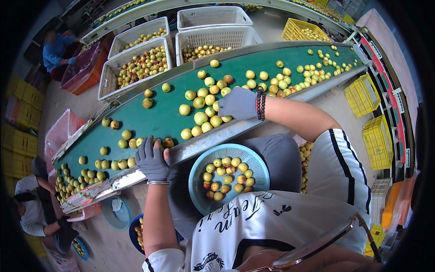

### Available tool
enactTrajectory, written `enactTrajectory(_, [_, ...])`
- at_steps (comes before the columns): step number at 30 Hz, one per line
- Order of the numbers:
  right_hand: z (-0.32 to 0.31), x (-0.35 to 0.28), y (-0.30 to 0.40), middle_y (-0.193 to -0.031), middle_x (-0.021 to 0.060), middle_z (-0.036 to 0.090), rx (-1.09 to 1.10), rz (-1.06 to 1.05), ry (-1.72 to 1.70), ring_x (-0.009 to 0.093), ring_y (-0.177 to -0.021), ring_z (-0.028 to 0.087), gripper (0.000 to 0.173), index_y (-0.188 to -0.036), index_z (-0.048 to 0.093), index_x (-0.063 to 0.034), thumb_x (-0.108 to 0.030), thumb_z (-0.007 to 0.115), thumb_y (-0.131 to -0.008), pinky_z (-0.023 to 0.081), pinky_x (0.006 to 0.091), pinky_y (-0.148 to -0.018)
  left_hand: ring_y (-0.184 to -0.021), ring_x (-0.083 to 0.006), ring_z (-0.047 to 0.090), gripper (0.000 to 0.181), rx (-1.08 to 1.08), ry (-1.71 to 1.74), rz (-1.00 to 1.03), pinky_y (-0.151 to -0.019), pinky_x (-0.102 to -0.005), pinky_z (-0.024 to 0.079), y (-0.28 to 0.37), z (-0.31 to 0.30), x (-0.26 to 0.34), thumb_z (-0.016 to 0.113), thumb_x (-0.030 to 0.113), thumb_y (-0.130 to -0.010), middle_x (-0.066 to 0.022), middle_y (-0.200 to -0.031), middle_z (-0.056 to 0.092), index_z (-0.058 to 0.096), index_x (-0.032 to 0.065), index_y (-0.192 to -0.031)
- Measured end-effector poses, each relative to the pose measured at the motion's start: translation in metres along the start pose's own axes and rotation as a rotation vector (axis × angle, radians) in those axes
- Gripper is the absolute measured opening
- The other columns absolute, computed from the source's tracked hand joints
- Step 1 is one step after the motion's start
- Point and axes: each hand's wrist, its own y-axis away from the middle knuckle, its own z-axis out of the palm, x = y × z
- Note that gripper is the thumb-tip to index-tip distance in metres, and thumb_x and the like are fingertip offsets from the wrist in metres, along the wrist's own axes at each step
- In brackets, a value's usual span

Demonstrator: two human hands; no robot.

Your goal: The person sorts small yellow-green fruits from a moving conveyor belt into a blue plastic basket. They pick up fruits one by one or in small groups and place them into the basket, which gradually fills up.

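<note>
My left hand (153, 159), in a grey glove with bare fingertips at the thumb and one finger, reaches over the near metal rail (200, 144) of a green conveyor belt (156, 119). Its fingers are apart, close to a browned jujube (168, 142). My right hand (239, 103), also gloved, lies palm down among yellow-green jujubes (201, 118) on the belt. Its fingers are bent and their tips are mostly hidden, so any hold on a fruit cannot be made out. On my lap rests a light blue plastic basket (195, 176) with several jujubes, some red-brown.
Beyond the belt stand white crates (136, 80) of jujubes. Yellow crates (377, 139) stand at right. A person (32, 207) sits at the belt's lower left end; another person (56, 51) works at upper left. Blue basins (116, 212) are on the floor.
</note>
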Motion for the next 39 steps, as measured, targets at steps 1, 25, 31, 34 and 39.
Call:
enactTrajectory(1, [0.000, 0.001, -0.003, -0.092, 0.0047, 0.066, -0.099, 0.020, -0.003, 0.026, -0.084, 0.067, 0.021, -0.101, 0.069, -0.0192, -0.021, 0.058, -0.083, 0.052, 0.0410, -0.066, -0.115, -0.0341, 0.053, 0.034, -0.002, 0.005, -0.002, -0.093, -0.0472, 0.040, 0.000, -0.001, -0.001, 0.053, 0.032, -0.088, -0.0124, -0.124, 0.057, 0.060, 0.0103, -0.112])
enactTrajectory(25, [-0.008, -0.029, -0.066, -0.110, 0.0138, 0.058, -0.150, 0.367, -0.252, 0.030, -0.095, 0.063, 0.035, -0.101, 0.065, -0.0119, -0.041, 0.068, -0.083, 0.052, 0.0431, -0.079, -0.111, -0.0345, 0.055, 0.036, 0.032, 0.022, 0.011, -0.089, -0.0482, 0.042, 0.020, 0.009, -0.040, 0.058, 0.035, -0.085, -0.0129, -0.121, 0.059, 0.062, 0.0085, -0.109])
enactTrajectory(31, [0.001, -0.040, -0.104, -0.117, 0.0143, 0.056, 0.067, 0.351, -0.225, 0.032, -0.095, 0.065, 0.041, -0.104, 0.067, -0.0127, -0.048, 0.066, -0.082, 0.053, 0.0446, -0.077, -0.112, -0.0340, 0.054, 0.035, 0.021, 0.037, -0.001, -0.089, -0.0485, 0.042, 0.022, 0.007, -0.042, 0.058, 0.034, -0.084, -0.0128, -0.121, 0.059, 0.061, 0.0092, -0.109])
enactTrajectory(34, [-0.013, -0.057, -0.140, -0.123, 0.0151, 0.056, -0.034, 0.409, -0.229, 0.032, -0.095, 0.066, 0.042, -0.109, 0.068, -0.0135, -0.047, 0.065, -0.084, 0.054, 0.0440, -0.078, -0.112, -0.0341, 0.054, 0.035, 0.027, 0.037, 0.002, -0.089, -0.0484, 0.041, 0.026, 0.007, -0.047, 0.058, 0.034, -0.084, -0.0128, -0.122, 0.058, 0.061, 0.0096, -0.109])
enactTrajectory(39, [-0.012, -0.065, -0.185, -0.121, 0.0135, 0.058, -0.190, 0.326, -0.095, 0.030, -0.100, 0.065, 0.038, -0.105, 0.071, -0.0116, -0.040, 0.068, -0.080, 0.054, 0.0441, -0.079, -0.113, -0.0344, 0.053, 0.035, 0.036, 0.030, -0.005, -0.090, -0.0478, 0.040, 0.029, 0.012, -0.047, 0.057, 0.035, -0.085, -0.0133, -0.125, 0.057, 0.061, 0.0108, -0.110])
